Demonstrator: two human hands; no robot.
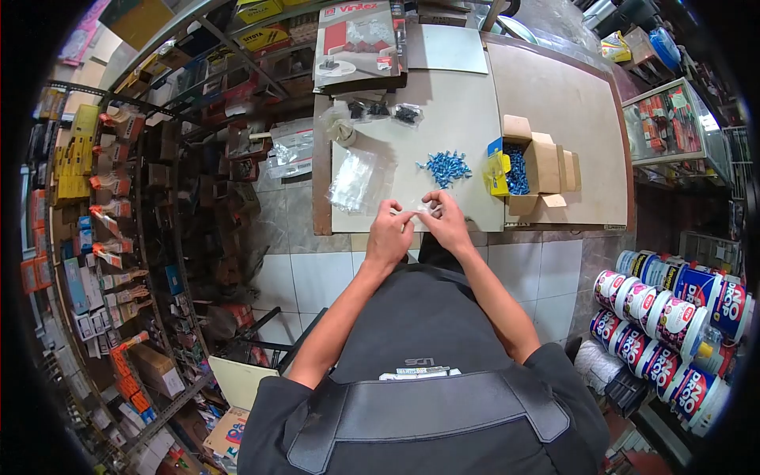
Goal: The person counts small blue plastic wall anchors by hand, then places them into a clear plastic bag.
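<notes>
My left hand [388, 236] and my right hand [448, 223] meet at the table's front edge, fingers pinched together. Between the fingertips is a small clear plastic bag [423, 210], mostly covered by the fingers. Just beyond my hands lies a loose pile of small blue pieces [446, 168], too small to name for certain. To the left, flat clear plastic bags [360, 182] are spread on the table. An open cardboard box [545, 162] on the right holds many more blue pieces [517, 170].
The table [451, 103] carries filled small bags [408, 115] and a roll of tape [342, 132] at the back left, with a Vinilex box [360, 47] behind. Stocked shelves [150, 237] stand left; paint buckets [661, 340] are stacked right.
</notes>
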